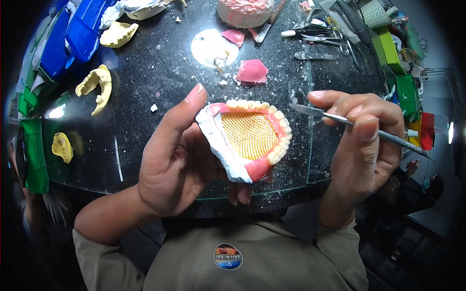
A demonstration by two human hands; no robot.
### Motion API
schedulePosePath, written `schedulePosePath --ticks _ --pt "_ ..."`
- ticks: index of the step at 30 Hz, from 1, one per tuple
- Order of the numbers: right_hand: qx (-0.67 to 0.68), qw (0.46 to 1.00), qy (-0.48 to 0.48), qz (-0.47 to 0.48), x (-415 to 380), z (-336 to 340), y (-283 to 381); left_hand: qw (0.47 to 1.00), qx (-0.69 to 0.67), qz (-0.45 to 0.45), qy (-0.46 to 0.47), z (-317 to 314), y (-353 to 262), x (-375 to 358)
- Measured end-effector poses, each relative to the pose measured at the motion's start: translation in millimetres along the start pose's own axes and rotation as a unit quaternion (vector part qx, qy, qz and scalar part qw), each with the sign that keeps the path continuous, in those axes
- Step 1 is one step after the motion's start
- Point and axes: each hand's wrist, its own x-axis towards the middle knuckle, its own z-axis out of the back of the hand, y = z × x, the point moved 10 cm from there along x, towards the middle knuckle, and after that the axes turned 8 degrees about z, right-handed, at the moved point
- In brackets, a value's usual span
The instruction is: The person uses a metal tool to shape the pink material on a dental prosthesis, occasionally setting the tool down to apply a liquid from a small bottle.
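Note:
My left hand is wrapped round a denture on a plaster cast, holding it up before me over the table's near edge. The denture has pink wax gums, a curved row of ivory teeth and a gold mesh plate in the middle; white plaster shows on its left side. In my right hand a thin metal wax carver is pinched between thumb and fingers. Its flat blade points left, close to the teeth but apart from them. Part of my left fingers is hidden behind the cast.
Pink wax pieces and crumbs lie on the dark table. Yellow plaster pieces are at left, near blue bins. A round pink-and-white cast, a knife and scissors are farther back. A green bin stands right.

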Motion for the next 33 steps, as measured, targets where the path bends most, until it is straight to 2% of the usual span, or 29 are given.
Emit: schedulePosePath --ticks 3,5,7,9,10,13,15,16,20,26,29,33 --pt "-0.024 0.999 -0.033 0.025 -2.5 26.4 10.8 0.999 0.016 -0.041 -0.023 -2.7 -10.6 -3.1" --pt "-0.095 0.987 -0.124 0.024 -21.8 72.7 12.2 0.999 -0.016 -0.039 -0.010 -2.7 -11.0 -4.8" --pt "-0.171 0.966 -0.192 -0.028 -56.1 116.6 10.0 0.999 -0.042 -0.016 -0.004 -2.8 -6.3 -2.6" --pt "-0.219 0.943 -0.243 -0.067 -93.4 147.0 7.6 0.997 0.000 -0.070 0.011 -4.4 -10.8 -5.0" --pt "-0.240 0.930 -0.261 -0.093 -111.5 157.3 8.3 0.996 -0.038 -0.073 0.020 -5.1 -9.1 -5.3" --pt "-0.294 0.903 -0.288 -0.124 -148.8 171.4 14.0 0.995 0.023 -0.080 -0.050 1.2 -8.5 -5.0" --pt "-0.298 0.898 -0.297 -0.128 -161.9 175.4 13.8 0.991 0.046 -0.081 -0.098 7.0 -6.3 -4.9" --pt "-0.296 0.898 -0.300 -0.122 -163.2 175.9 14.1 0.996 0.019 -0.045 -0.080 1.0 -3.3 -0.4" --pt "-0.311 0.899 -0.288 -0.112 -163.6 175.7 13.0 0.987 0.032 -0.075 -0.139 11.4 -5.4 -1.9" --pt "-0.322 0.894 -0.286 -0.122 -162.7 172.4 12.5 0.991 0.009 -0.055 -0.119 9.5 -2.2 0.0" --pt "-0.316 0.886 -0.315 -0.123 -168.0 178.2 13.2 0.993 0.018 -0.059 -0.098 6.7 -3.6 0.2" --pt "-0.316 0.894 -0.291 -0.125 -163.6 172.6 12.4 0.992 0.036 -0.070 -0.100 4.4 -5.8 0.0"
